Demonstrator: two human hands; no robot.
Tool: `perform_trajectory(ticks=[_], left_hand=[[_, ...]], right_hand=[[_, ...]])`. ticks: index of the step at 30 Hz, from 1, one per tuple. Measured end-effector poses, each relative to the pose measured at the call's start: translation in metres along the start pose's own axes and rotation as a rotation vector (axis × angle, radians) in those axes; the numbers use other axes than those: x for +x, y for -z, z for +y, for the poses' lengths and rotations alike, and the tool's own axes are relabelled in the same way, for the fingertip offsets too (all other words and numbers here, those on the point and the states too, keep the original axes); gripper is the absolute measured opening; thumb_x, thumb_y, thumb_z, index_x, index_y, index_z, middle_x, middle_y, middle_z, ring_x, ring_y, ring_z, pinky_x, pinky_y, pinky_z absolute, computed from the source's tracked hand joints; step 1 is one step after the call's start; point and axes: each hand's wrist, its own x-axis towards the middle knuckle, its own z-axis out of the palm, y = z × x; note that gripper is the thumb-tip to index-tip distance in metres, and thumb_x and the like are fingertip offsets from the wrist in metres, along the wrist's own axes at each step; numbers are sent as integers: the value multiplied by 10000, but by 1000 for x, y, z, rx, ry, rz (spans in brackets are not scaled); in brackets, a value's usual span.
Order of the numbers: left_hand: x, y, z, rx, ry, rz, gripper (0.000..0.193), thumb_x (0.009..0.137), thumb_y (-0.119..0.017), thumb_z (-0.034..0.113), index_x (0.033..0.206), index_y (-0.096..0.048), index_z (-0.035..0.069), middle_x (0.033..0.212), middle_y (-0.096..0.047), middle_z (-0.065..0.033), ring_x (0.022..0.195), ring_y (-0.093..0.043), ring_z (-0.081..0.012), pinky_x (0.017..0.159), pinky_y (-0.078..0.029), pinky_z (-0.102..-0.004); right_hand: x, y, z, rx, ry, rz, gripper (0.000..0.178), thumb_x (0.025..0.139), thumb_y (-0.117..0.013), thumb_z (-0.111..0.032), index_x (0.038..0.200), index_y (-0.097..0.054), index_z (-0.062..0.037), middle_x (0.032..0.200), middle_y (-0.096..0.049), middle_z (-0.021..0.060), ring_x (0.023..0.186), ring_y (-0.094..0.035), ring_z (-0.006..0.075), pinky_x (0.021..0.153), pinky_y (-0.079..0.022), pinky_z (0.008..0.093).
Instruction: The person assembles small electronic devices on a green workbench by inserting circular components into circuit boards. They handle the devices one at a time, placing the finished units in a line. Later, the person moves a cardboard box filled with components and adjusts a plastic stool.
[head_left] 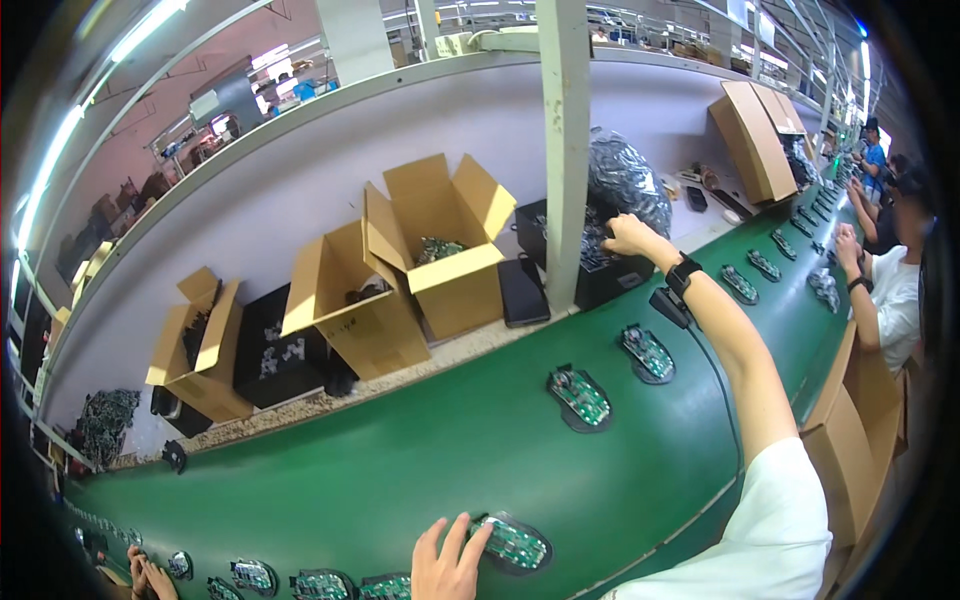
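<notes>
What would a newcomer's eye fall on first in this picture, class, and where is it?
Probably the long green work surface, sweeping across the picture with green circuit boards spaced along it. The right hand is stretched to a dark tray beside the pale post, while the left hand touches a board near the lower edge. Open cardboard boxes stand behind, left of the post.

You have bright, mostly even light, with white tube lights (48,182) glaring at the upper left and a soft sheen on the green surface (430,450). Your left hand (449,565) and right hand (637,237) look fairly crisp, while the distant worker (873,155) at the right turns soft. Your fisheye view bends straight edges and darkens to black at its rim.
</notes>
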Motion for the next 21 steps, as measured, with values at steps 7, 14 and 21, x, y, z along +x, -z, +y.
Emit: perform_trajectory(ticks=[7,14,21], left_hand=[[-12,30,2,-65,238,62,447,877,-622,-7,1316,-586,69,1344,-549,-195,1203,-510,-407,1027,-440,-467],[5,26,1,-82,256,28,457,877,-640,12,1325,-591,87,1362,-529,-205,1206,-510,-413,1024,-442,-466],[7,9,-2,-122,224,41,487,865,-671,42,1339,-586,114,1349,-537,-198,1185,-527,-398,1023,-437,-475]], right_hand=[[49,-29,-27,383,-165,-346,851,843,-570,-705,1434,-495,-98,1429,-512,229,1310,-503,391,1059,-436,508],[49,-42,-46,244,-48,-487,1017,768,-665,-708,1567,-292,-203,1502,-445,237,1366,-452,402,1063,-431,523],[37,-19,-48,387,298,-627,782,826,-689,-471,1448,-467,-51,1374,-574,223,1254,-557,344,1040,-447,417]])
